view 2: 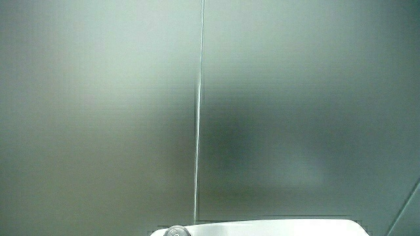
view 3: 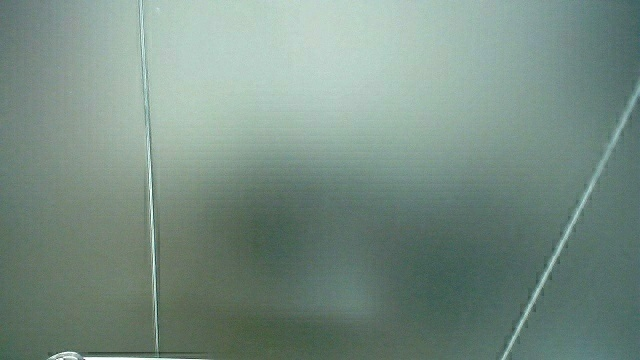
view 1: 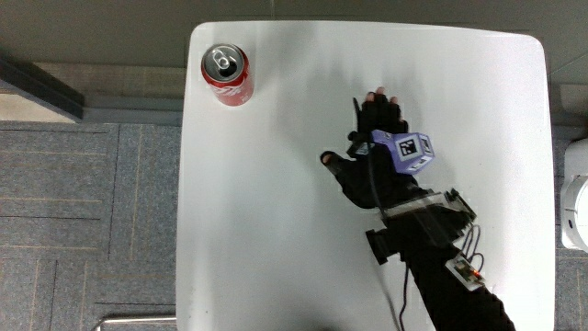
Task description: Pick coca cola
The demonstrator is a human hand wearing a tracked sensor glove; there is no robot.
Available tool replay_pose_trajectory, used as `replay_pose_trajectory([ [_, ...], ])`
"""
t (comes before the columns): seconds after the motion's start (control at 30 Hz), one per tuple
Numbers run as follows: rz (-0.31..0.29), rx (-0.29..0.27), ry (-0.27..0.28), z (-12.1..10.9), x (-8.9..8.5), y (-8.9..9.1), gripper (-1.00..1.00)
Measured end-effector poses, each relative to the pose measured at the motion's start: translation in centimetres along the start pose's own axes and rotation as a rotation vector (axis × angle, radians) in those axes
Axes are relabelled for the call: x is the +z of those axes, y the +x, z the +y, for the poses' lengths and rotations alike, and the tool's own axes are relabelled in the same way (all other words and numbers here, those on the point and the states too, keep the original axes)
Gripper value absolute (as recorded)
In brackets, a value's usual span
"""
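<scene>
A red Coca-Cola can point(view 1: 227, 74) stands upright at a corner of the white table point(view 1: 266, 230), its silver top facing up. The hand point(view 1: 369, 145), in a black glove with a purple patterned cube point(view 1: 411, 152) on its back, lies low over the middle of the table. It is nearer to the person than the can and well apart from it. Its fingers are relaxed and spread and hold nothing. Both side views show mostly a pale wall; in a side view only the can's top point(view 2: 175, 231) and the table's rim point(view 2: 275, 227) peek in.
Grey carpet point(view 1: 83, 221) lies beside the table on the can's side. A white rounded object point(view 1: 577, 198) stands off the table's edge on the hand's side. Cables and a small board point(view 1: 464, 268) sit on the forearm.
</scene>
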Motion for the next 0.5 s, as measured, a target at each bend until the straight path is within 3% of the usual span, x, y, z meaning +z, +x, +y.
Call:
replay_pose_trajectory([
  [0.1,0.039,0.074,-0.006,1.3,-1.0,-0.5,0.00],
  [0.2,0.035,0.157,-0.014,2.1,-1.6,-1.5,0.00],
  [0.37,0.069,0.162,-0.058,3.3,-3.3,-3.2,0.00],
  [0.47,0.003,0.130,-0.069,3.7,-3.6,-4.5,0.00],
  [0.5,0.026,0.201,-0.063,4.3,-3.9,-4.3,0.00],
])
